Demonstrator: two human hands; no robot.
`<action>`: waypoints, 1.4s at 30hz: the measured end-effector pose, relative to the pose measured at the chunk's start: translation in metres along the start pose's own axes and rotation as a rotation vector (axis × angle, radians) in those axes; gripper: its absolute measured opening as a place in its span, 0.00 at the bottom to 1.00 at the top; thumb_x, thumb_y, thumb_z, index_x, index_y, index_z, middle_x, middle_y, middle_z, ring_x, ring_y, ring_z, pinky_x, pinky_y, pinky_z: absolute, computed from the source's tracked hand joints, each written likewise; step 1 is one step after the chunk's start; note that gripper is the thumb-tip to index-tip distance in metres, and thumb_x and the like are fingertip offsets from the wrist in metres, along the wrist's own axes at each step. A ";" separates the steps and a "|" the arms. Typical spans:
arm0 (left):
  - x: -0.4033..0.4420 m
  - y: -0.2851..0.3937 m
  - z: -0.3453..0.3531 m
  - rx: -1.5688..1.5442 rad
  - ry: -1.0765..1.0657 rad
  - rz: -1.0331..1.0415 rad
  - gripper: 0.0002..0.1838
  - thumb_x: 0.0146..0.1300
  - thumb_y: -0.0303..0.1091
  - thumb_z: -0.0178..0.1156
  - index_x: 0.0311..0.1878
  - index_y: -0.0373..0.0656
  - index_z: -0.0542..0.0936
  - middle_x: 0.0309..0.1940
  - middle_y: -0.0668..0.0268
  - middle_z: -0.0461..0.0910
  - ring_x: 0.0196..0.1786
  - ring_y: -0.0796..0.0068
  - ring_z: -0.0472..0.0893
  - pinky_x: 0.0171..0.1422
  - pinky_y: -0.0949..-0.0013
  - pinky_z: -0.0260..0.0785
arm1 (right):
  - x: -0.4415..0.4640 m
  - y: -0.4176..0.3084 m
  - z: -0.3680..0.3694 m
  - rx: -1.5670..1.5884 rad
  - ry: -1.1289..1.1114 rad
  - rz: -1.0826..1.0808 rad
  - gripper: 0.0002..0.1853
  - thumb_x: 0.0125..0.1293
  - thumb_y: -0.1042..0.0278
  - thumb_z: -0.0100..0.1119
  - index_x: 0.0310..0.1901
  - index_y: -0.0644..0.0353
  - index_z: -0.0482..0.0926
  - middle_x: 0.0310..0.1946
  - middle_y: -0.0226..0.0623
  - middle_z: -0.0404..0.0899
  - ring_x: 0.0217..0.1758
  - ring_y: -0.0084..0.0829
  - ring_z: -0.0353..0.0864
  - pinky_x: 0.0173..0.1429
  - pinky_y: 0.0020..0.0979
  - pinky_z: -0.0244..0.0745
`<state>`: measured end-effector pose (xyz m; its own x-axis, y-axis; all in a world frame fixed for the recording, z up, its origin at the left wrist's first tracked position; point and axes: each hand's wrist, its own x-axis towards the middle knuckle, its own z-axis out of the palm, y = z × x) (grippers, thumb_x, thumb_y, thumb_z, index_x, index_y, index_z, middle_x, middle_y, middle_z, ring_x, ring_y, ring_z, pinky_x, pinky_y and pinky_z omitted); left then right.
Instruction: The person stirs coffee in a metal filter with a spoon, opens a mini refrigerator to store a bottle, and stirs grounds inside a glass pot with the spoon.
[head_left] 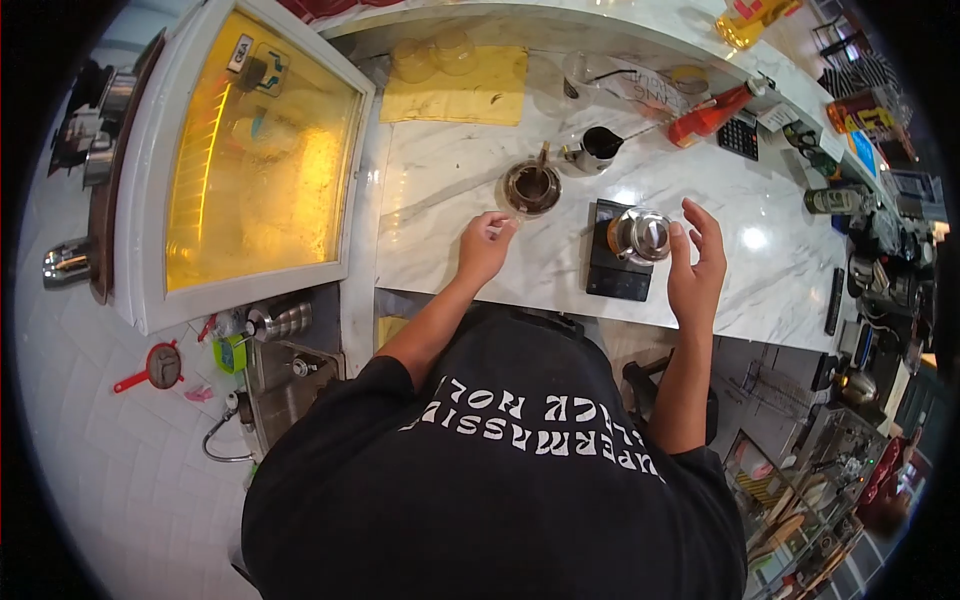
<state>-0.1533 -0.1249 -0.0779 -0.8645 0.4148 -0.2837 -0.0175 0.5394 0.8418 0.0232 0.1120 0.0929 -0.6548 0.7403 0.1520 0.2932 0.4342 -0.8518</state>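
My left hand is closed, its fingers curled just below a round brown cup on a saucer with a spoon-like handle sticking up. Whether anything small is between those fingers I cannot make out. On a black digital scale stands a small glass pot with a shiny metal lid. My right hand is to the right of this pot, thumb and fingers apart, with the thumb close to the lid. Behind the cup is a steel pitcher with a dark inside.
A yellow cloth with glasses on it lies at the back left. A red bottle and a calculator are at the back right. On the left a yellow-lit glass-doored cabinet borders the marble counter.
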 end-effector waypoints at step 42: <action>-0.133 0.119 0.132 -0.439 0.568 -0.019 0.15 0.77 0.31 0.61 0.61 0.34 0.77 0.51 0.63 0.80 0.45 0.80 0.80 0.55 0.73 0.73 | 0.225 0.161 -0.046 0.158 -0.133 -0.182 0.23 0.68 0.58 0.68 0.57 0.62 0.76 0.43 0.49 0.87 0.47 0.45 0.88 0.54 0.39 0.79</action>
<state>0.0255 -0.0195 -0.0007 -0.9879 -0.1011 -0.1178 -0.1321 0.1485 0.9801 -0.0448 0.3724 0.0127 -0.7756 0.5790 0.2515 0.0565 0.4605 -0.8859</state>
